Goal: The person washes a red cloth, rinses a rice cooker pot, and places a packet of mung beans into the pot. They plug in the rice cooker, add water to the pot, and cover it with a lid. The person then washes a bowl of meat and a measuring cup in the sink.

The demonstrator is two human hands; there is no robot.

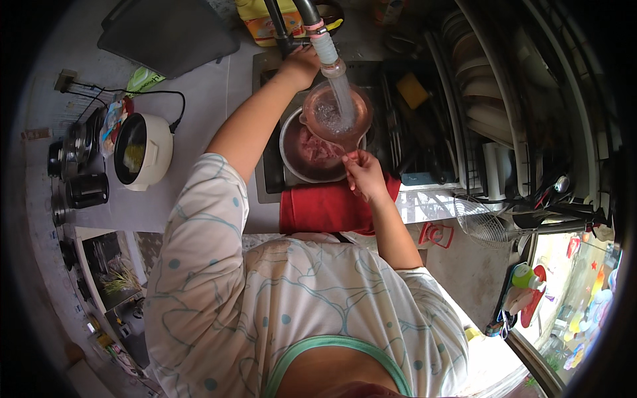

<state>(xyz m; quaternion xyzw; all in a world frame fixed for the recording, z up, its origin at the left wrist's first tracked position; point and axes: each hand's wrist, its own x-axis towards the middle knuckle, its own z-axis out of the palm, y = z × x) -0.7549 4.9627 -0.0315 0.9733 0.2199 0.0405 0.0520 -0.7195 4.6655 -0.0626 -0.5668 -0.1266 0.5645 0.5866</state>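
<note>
My left hand (301,67) reaches to the base of the dark faucet (284,42), its fingers on the tap and partly hidden behind the spout. Water runs from the ribbed white spout extension (326,49) into a translucent pinkish dipper (362,107), which holds water with bubbles. My right hand (366,171) pinches the dipper's short handle between thumb and fingers. Below the dipper, a round metal bowl (290,161) stands in the sink (271,186), partly covered by it. Pieces of raw meat (316,149) lie in this bowl.
A red cloth (318,206) hangs over the sink's front edge. To the right are a yellow sponge (412,91), a dish rack (450,109) with plates, and a wire skimmer (480,219). On the left stand a white electric pot (157,164) with its cord and a black cutting board (169,37).
</note>
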